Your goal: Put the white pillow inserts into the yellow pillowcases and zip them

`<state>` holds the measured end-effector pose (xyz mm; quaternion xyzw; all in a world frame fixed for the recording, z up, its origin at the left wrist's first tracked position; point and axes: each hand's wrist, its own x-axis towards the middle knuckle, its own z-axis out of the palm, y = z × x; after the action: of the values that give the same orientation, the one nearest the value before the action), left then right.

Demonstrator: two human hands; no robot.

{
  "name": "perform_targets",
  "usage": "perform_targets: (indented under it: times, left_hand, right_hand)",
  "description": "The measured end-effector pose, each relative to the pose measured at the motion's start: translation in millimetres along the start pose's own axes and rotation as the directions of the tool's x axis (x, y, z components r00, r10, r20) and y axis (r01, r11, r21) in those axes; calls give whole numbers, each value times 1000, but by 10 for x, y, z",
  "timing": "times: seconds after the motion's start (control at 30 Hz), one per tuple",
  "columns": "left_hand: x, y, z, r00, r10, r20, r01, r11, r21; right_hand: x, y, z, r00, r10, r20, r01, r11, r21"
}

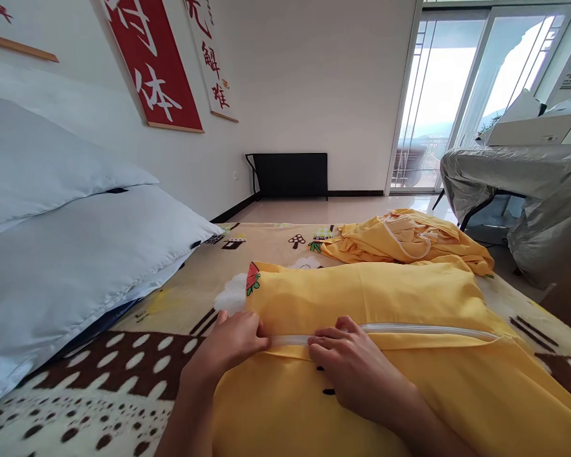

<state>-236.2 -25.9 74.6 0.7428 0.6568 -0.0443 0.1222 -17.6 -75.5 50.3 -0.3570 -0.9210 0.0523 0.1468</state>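
Observation:
A pillow in a yellow pillowcase (375,295) lies in front of me on a patterned blanket (124,381). A white zipper (409,329) runs along the case's near edge. My left hand (231,343) pinches the case at the zipper's left end, fingers closed on the cloth. My right hand (349,362) rests just to its right, fingertips pressed together on the zipper line; whether it holds the slider is hidden. A second, crumpled yellow pillowcase (404,238) lies beyond the pillow.
Two white pillows (76,254) are stacked at the left against the wall. A table under a grey cover (528,184) with white boxes stands at the right. A black rack (290,174) stands by the far wall, next to glass doors (438,95).

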Motion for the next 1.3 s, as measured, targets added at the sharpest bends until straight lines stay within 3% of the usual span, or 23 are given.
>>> perform_targets:
  times: [0.2,0.53,0.7,0.83,1.1,1.3]
  left_hand:
    - [-3,-45,-21,993,107,53,-104,993,-63]
    - [77,-128,45,985,138,106,-130,988,-79]
    - [13,-86,-34,986,144,80,-141,989,-43]
    - [-41,-75,-72,996,78,47,-77,997,-13]
    - [90,-69,69,992,-98,-74,106,988,114]
    - [165,-36,92,983,-172,-61,178,976,124]
  right_hand:
    - [-14,4,27,1000,-2,-7,2,1000,2]
    - [-16,8,49,999,-23,-40,23,1000,-1]
    - [-12,1,44,999,-15,-31,15,1000,-3]
    - [-10,0,29,999,-19,-27,19,1000,1]
    - [-7,19,32,1000,-17,-18,17,1000,2]
    - [-5,14,62,1000,-14,-1,14,999,-32]
